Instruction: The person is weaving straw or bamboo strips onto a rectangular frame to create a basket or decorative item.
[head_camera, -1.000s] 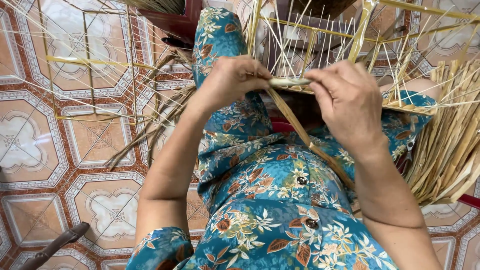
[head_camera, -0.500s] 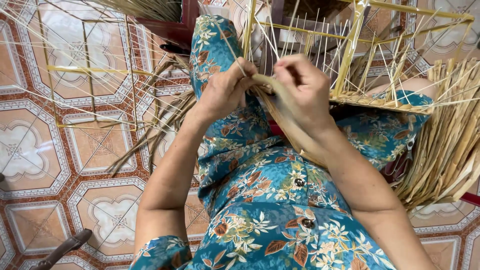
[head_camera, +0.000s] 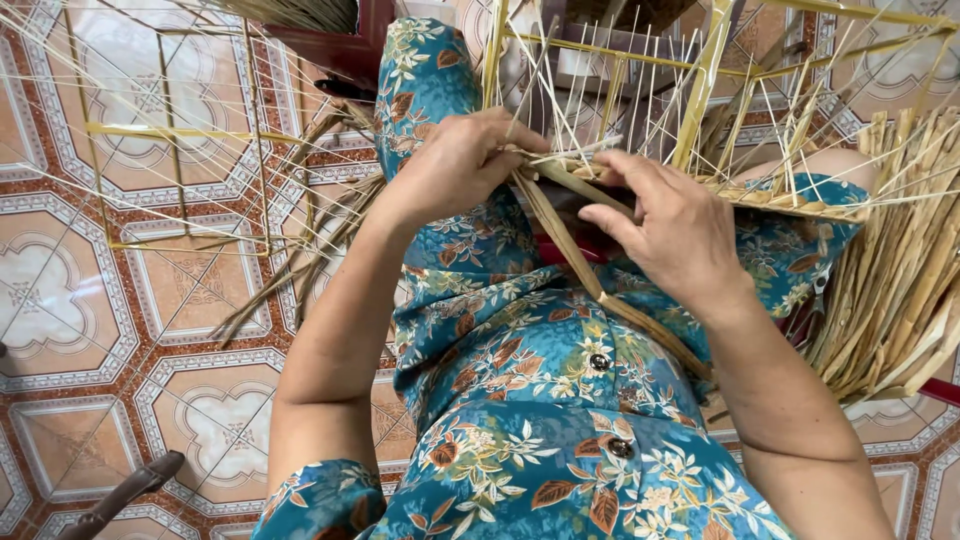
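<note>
The person sits with a frame of thin pale sticks (head_camera: 640, 90) resting over the knees. The left hand (head_camera: 455, 165) is closed on the upper end of a long flat dried leaf strip (head_camera: 590, 285), pinching it against the woven edge (head_camera: 760, 195) of the frame. The right hand (head_camera: 680, 235) lies just beside it, its fingers curled over the same strip where it meets the edge; whether it truly grips or only presses, I cannot tell well. The strip runs diagonally from the hands down toward the right side of the lap. A bundle of dried leaves (head_camera: 900, 270) stands at the right, nearer to the right hand.
</note>
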